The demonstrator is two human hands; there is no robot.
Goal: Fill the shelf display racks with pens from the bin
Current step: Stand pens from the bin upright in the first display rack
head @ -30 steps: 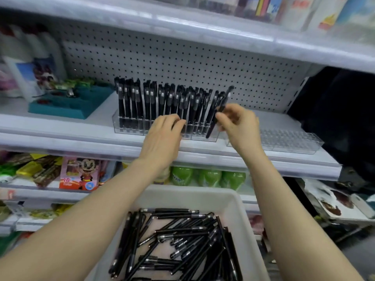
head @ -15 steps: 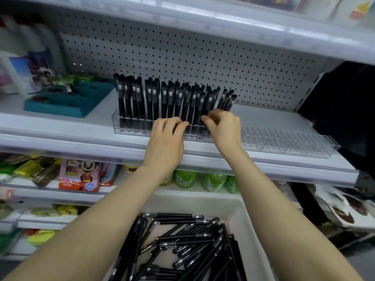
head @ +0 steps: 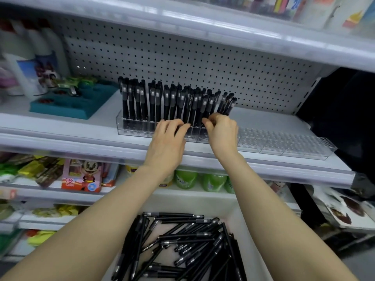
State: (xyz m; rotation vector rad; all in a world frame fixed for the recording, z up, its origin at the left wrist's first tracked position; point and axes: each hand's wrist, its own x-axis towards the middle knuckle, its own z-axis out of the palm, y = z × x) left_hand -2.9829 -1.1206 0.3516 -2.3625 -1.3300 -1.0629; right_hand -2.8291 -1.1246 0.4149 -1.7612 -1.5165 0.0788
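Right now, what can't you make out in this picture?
Head view only:
- Whether the right hand pinches a pen: its curled fingers hide it.
- Slots of the rack behind the left hand: covered.
- Print on the pens in the bin: too small.
- The bin's near end: cut off by the bottom edge.
- Far-left bottles: blurred.

We see a teal tray near the left end of the shelf backed by pegboard, with white bottles behind it at the left edge. On the shelf below stand a pink box and, to its right, green bottles.
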